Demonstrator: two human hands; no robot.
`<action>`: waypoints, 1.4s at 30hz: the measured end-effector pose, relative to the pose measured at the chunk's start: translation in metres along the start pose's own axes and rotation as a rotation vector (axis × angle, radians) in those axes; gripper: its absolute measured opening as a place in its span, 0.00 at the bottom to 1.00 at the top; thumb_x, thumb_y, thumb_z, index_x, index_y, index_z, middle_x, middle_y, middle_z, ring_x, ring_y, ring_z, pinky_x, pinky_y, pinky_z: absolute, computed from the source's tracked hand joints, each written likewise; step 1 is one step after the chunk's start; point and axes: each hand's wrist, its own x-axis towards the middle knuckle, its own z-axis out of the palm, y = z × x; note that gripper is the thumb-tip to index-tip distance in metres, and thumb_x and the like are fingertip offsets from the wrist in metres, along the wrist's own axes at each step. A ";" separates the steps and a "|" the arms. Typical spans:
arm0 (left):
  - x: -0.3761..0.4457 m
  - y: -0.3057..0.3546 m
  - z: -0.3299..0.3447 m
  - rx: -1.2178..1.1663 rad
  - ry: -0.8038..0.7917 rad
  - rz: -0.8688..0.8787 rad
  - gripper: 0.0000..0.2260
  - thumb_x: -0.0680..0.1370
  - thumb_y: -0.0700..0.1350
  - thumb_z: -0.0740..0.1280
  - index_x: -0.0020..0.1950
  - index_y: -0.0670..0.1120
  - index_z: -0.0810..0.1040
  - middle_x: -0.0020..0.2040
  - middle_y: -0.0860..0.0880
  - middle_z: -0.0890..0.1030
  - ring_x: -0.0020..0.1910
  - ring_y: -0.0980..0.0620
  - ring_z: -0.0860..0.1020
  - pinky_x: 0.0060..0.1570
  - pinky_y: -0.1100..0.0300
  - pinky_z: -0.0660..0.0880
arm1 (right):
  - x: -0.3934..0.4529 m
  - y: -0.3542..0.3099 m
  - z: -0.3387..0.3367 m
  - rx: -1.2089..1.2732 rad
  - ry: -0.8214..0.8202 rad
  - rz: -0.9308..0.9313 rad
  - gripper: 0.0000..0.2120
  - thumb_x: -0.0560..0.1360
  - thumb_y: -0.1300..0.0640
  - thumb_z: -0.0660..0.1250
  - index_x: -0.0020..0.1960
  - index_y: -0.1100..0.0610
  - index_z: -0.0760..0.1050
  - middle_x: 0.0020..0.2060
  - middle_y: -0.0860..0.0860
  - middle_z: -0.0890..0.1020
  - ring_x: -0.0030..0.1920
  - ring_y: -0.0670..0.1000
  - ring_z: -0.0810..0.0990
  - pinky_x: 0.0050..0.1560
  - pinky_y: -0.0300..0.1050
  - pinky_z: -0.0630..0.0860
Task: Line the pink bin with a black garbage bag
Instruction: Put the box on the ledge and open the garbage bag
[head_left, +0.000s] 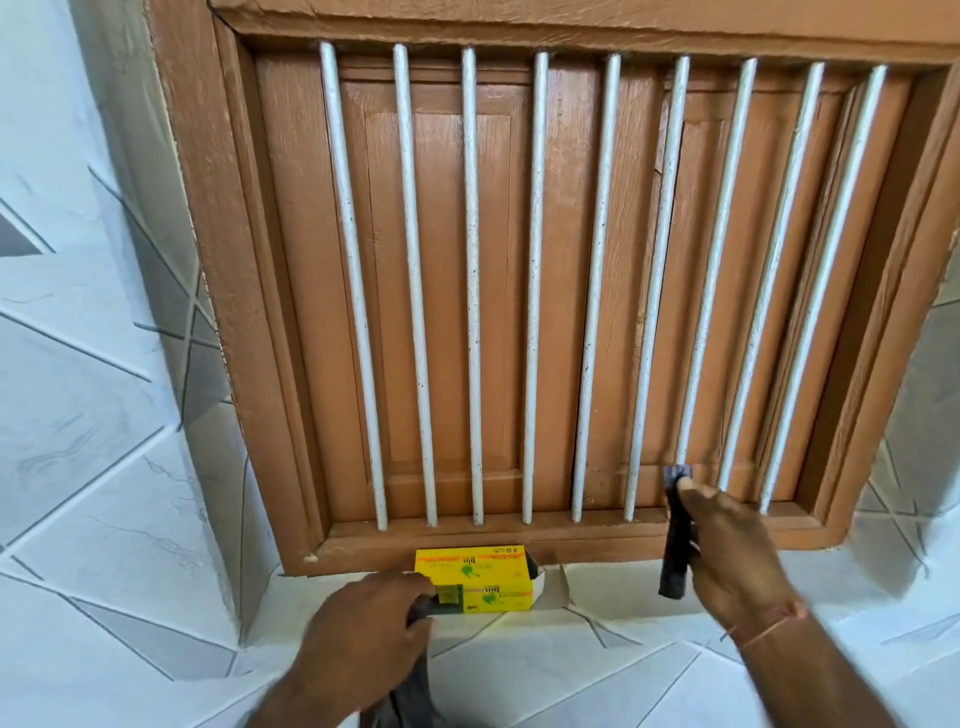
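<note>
A yellow box of bin bags (475, 578) lies on the white tiled sill below the window, with its right end flap open. My left hand (363, 621) is next to the box's left end and grips a black garbage bag (410, 693) that hangs down from my fist. My right hand (732, 556) is raised to the right and holds a dark roll of garbage bags (674, 545) upright in front of the window bars. The pink bin is not in view.
A brown wooden window frame (208, 260) with closed shutters and several white vertical bars (470, 286) fills the view ahead. White marbled tiles (104, 467) cover the wall on the left and the sill below.
</note>
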 end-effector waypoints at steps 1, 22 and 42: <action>0.003 0.007 0.003 0.100 0.035 0.028 0.17 0.75 0.59 0.63 0.64 0.61 0.72 0.63 0.57 0.77 0.58 0.52 0.77 0.56 0.57 0.75 | -0.003 0.010 0.006 -0.004 -0.002 -0.003 0.07 0.78 0.58 0.64 0.42 0.55 0.77 0.35 0.51 0.75 0.36 0.49 0.71 0.37 0.43 0.66; 0.071 0.061 0.017 0.300 0.021 0.407 0.31 0.73 0.46 0.68 0.73 0.58 0.60 0.69 0.49 0.68 0.57 0.42 0.77 0.52 0.50 0.75 | -0.027 0.030 0.040 0.083 -0.059 -0.041 0.04 0.79 0.59 0.63 0.47 0.56 0.76 0.40 0.56 0.81 0.38 0.53 0.79 0.39 0.45 0.76; 0.045 0.064 -0.006 -0.123 0.315 0.371 0.34 0.71 0.54 0.70 0.70 0.64 0.54 0.70 0.62 0.64 0.50 0.51 0.80 0.42 0.57 0.77 | -0.041 0.015 0.049 -0.493 -0.231 -0.389 0.07 0.73 0.52 0.71 0.45 0.55 0.81 0.40 0.54 0.84 0.44 0.54 0.82 0.48 0.51 0.79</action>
